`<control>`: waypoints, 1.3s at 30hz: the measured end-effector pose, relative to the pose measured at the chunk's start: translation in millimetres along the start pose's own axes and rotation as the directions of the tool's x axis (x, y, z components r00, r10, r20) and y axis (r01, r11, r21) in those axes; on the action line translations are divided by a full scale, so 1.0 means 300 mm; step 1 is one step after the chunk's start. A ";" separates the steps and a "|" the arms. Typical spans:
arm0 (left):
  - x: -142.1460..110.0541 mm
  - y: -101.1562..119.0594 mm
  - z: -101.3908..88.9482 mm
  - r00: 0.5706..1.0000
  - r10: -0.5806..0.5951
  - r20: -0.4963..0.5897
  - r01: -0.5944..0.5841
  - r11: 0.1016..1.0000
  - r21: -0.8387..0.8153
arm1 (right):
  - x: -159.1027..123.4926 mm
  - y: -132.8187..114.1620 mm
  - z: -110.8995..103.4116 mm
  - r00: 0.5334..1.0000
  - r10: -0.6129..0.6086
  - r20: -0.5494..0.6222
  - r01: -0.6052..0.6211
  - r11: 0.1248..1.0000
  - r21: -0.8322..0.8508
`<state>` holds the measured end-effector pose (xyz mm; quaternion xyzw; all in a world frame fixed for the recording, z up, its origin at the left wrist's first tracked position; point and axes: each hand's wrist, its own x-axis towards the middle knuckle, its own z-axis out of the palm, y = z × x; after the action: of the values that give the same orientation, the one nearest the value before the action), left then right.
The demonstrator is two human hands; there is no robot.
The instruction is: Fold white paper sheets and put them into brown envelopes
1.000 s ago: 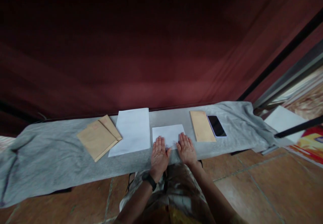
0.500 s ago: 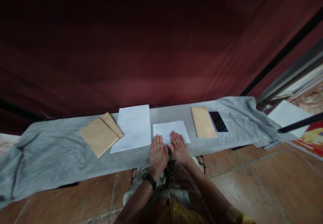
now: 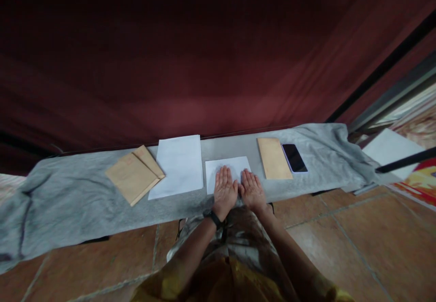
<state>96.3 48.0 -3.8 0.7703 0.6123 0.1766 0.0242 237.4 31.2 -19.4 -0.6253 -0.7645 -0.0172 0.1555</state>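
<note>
A smaller white sheet of paper (image 3: pixel 211 171), perhaps folded, lies in front of me on the grey cloth. My left hand (image 3: pixel 225 193) rests flat on its middle and near edge, fingers stretched forward. Beside it, my right hand (image 3: pixel 252 192) lies flat over the sheet's right edge, also with straight fingers; the thumbs nearly meet. Neither hand grips anything. Just left of the sheet is a stack of larger white paper (image 3: pixel 179 165). Brown envelopes (image 3: pixel 134 177) overlap its left edge. To the right lies another brown envelope (image 3: pixel 274 159).
The grey cloth (image 3: pixel 78 193) covers a long narrow bench. A smartphone (image 3: pixel 294 158) lies beside the right envelope. Behind the bench hangs a dark red curtain (image 3: pixel 204 79). A black pole (image 3: pixel 405 160) juts in at the right, and tiled floor (image 3: pixel 344 243) shows below.
Both hands have slid right across the small sheet, the right one reaching its right edge. They stay flat. The whole view has shifted slightly.
</note>
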 end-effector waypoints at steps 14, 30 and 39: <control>0.079 -0.148 0.004 0.990 -0.144 -0.007 0.144 0.986 0.085 | 0.083 -0.045 0.003 0.995 0.093 0.031 -0.095 0.994 0.047; 0.073 -0.152 0.013 0.992 -0.122 -0.038 0.125 0.989 0.082 | 0.227 0.001 0.071 0.999 0.038 -0.038 -0.037 0.999 0.021; 0.074 -0.152 -0.010 0.991 -0.105 -0.085 0.108 0.994 0.031 | 0.087 0.080 0.010 0.981 0.157 -0.113 -0.157 0.988 0.007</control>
<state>57.0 79.9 -7.1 0.7289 0.6560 0.1959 -0.0055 255.5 61.9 -19.5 -0.6819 -0.7027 -0.0412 0.1988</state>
